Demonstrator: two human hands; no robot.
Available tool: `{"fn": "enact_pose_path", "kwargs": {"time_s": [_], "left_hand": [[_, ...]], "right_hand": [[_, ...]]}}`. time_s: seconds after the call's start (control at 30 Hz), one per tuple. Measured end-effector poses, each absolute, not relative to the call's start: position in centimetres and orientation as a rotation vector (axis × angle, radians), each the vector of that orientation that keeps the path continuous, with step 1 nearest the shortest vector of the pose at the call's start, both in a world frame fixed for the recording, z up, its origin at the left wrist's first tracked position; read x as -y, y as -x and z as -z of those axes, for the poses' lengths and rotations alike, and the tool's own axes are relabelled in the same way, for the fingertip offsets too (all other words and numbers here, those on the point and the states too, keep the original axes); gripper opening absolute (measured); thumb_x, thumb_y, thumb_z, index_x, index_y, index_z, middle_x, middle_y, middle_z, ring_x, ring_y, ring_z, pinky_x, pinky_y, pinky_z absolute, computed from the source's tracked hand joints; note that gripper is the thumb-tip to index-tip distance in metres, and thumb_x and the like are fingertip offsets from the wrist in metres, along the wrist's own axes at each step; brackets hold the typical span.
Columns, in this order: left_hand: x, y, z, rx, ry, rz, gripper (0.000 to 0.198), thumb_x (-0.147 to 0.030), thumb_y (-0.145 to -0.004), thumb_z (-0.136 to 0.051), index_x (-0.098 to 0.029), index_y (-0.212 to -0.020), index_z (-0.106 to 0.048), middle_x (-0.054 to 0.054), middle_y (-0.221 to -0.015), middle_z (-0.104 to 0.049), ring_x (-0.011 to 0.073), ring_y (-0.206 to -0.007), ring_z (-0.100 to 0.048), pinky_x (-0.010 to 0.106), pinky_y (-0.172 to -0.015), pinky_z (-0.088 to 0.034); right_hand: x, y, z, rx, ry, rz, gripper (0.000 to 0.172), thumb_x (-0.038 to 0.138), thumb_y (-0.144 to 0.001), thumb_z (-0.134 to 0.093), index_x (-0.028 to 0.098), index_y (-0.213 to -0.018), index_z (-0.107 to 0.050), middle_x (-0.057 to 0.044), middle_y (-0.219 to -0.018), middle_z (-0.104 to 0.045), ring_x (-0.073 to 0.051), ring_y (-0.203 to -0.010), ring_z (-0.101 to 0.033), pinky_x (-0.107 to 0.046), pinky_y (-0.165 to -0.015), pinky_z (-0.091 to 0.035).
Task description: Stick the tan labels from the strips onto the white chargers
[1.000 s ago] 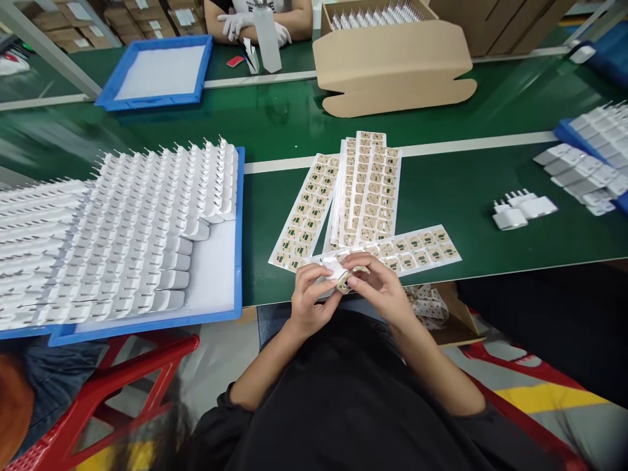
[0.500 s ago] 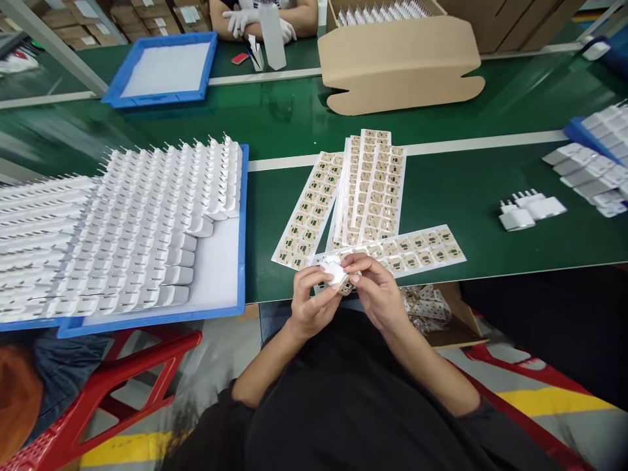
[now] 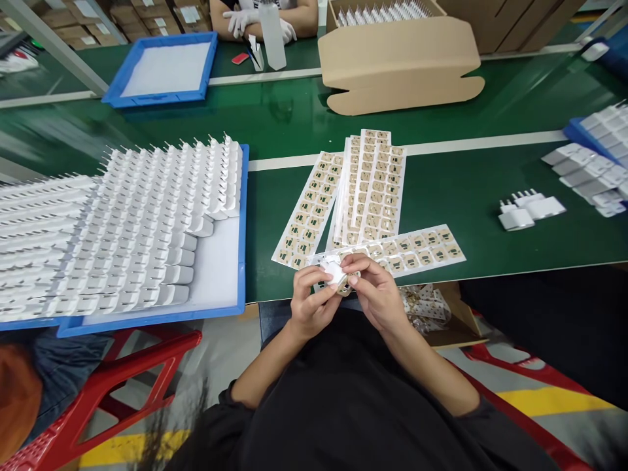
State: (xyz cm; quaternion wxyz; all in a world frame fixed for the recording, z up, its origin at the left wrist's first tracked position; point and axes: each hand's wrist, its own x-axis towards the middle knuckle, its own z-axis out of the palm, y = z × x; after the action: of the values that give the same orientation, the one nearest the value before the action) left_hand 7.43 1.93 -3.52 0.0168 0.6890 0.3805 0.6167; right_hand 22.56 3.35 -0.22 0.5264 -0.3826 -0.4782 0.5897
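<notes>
A small white plug adapter is held at the table's front edge, over the near end of a slanted sticker sheet. My left hand grips it from the left between thumb and fingers. From the right, my right hand pinches at its side, where a tan sticker shows against it. How far the sticker lies on the adapter cannot be made out. More tan sticker sheets lie fanned out just beyond my hands.
Left, a blue tray holds rows of white adapters. Loose adapters lie at right. Behind are an open carton, a blue tray, a bottle and a person's gloved hands. A box of scraps sits below the edge.
The adapter has tilted slightly between my fingers, and my right fingertips have shifted a little along its side. The sheets and trays look the same.
</notes>
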Motion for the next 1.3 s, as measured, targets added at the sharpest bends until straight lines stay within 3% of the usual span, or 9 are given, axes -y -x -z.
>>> {"fn": "enact_pose_path", "kwargs": {"time_s": [0.23, 0.37, 0.6, 0.77, 0.93, 1.0, 1.07, 1.2, 1.3], "left_hand": [[-1.9, -7.3, 3.7, -1.199, -2.165, -1.888, 0.044, -0.006, -0.080, -0.076, -0.030, -0.111, -0.058, 0.002, -0.105, -0.066, 0.0198, -0.099, -0.065, 0.040, -0.084, -0.061], [-1.9, -7.4, 3.6, -1.189, -2.110, -1.858, 0.040, -0.010, -0.083, -0.075, -0.029, -0.112, -0.056, 0.003, -0.106, -0.065, 0.0196, -0.098, -0.065, 0.041, -0.084, -0.061], [-2.1, -7.3, 3.3, -1.162, -2.155, -1.829, 0.037, -0.010, -0.084, -0.074, -0.027, -0.112, -0.056, 0.004, -0.107, -0.065, 0.0193, -0.099, -0.066, 0.040, -0.086, -0.061], [-1.9, -7.4, 3.7, -1.157, -2.008, -1.774, 0.036, -0.015, -0.086, -0.075, -0.025, -0.116, -0.057, 0.005, -0.108, -0.065, 0.0196, -0.100, -0.067, 0.040, -0.087, -0.061], [-2.0, -7.3, 4.8, -1.153, -1.653, -1.687, 0.039, -0.018, -0.087, -0.075, -0.024, -0.121, -0.058, 0.009, -0.116, -0.061, 0.0203, -0.109, -0.066, 0.032, -0.082, -0.063], [-2.2, -7.1, 5.1, -1.136, -1.542, -1.667, 0.039, -0.020, -0.086, -0.077, -0.025, -0.120, -0.059, 0.008, -0.118, -0.060, 0.0199, -0.113, -0.065, 0.031, -0.082, -0.064], [-2.4, -7.1, 5.2, -1.126, -1.457, -1.633, 0.038, -0.022, -0.086, -0.078, -0.026, -0.119, -0.060, 0.008, -0.120, -0.060, 0.0202, -0.117, -0.064, 0.032, -0.086, -0.064], [-2.7, -7.4, 5.1, -1.119, -1.304, -1.544, 0.036, -0.027, -0.086, -0.078, -0.025, -0.120, -0.064, 0.009, -0.123, -0.060, 0.0221, -0.121, -0.063, 0.033, -0.092, -0.063], [-2.8, -7.7, 4.9, -1.087, -1.264, -1.520, 0.036, -0.029, -0.086, -0.078, -0.025, -0.120, -0.066, 0.009, -0.121, -0.061, 0.0219, -0.118, -0.064, 0.032, -0.092, -0.063]], "right_hand": [[-3.4, -22.4, 0.6, 1.167, 0.932, -1.369, 0.011, 0.038, -0.086, -0.078, 0.028, -0.089, -0.073, -0.004, -0.101, -0.067, -0.022, -0.105, -0.064, -0.039, -0.094, -0.053], [-3.8, -23.4, 0.1, 1.356, 0.948, -1.270, 0.013, 0.038, -0.094, -0.068, 0.028, -0.095, -0.076, -0.006, -0.102, -0.070, -0.024, -0.104, -0.066, -0.040, -0.090, -0.055], [-4.7, -25.7, -2.6, 1.945, 0.905, -0.607, 0.020, 0.016, -0.093, -0.067, 0.030, -0.107, -0.073, -0.005, -0.097, -0.077, -0.025, -0.091, -0.070, -0.044, -0.083, -0.054], [-4.2, -25.7, -1.8, 2.102, 0.815, -0.204, 0.021, 0.014, -0.092, -0.067, 0.031, -0.104, -0.071, -0.005, -0.097, -0.075, -0.023, -0.084, -0.070, -0.039, -0.071, -0.054], [-0.9, -27.1, 1.8, 2.124, 0.785, -0.639, 0.014, 0.017, -0.096, -0.061, 0.027, -0.105, -0.065, -0.008, -0.100, -0.075, -0.022, -0.091, -0.071, -0.035, -0.077, -0.057], [0.4, -29.6, 5.2, 2.084, 0.991, -0.984, 0.008, 0.026, -0.100, -0.058, 0.026, -0.102, -0.066, -0.008, -0.099, -0.075, -0.023, -0.092, -0.072, -0.035, -0.079, -0.058], [1.3, -33.2, 9.6, 1.903, 1.415, -1.184, 0.024, 0.045, -0.099, -0.058, 0.025, -0.095, -0.068, -0.008, -0.092, -0.076, -0.024, -0.085, -0.072, -0.036, -0.078, -0.059], [1.8, -40.3, 16.8, 1.499, 2.052, -1.025, 0.053, 0.066, -0.096, -0.049, 0.017, -0.095, -0.070, -0.012, -0.080, -0.073, -0.026, -0.073, -0.071, -0.037, -0.065, -0.059], [1.9, -43.3, 18.7, 1.403, 2.235, -0.954, 0.043, 0.054, -0.101, -0.055, 0.014, -0.109, -0.069, -0.010, -0.093, -0.073, -0.021, -0.078, -0.070, -0.035, -0.069, -0.060]]}}
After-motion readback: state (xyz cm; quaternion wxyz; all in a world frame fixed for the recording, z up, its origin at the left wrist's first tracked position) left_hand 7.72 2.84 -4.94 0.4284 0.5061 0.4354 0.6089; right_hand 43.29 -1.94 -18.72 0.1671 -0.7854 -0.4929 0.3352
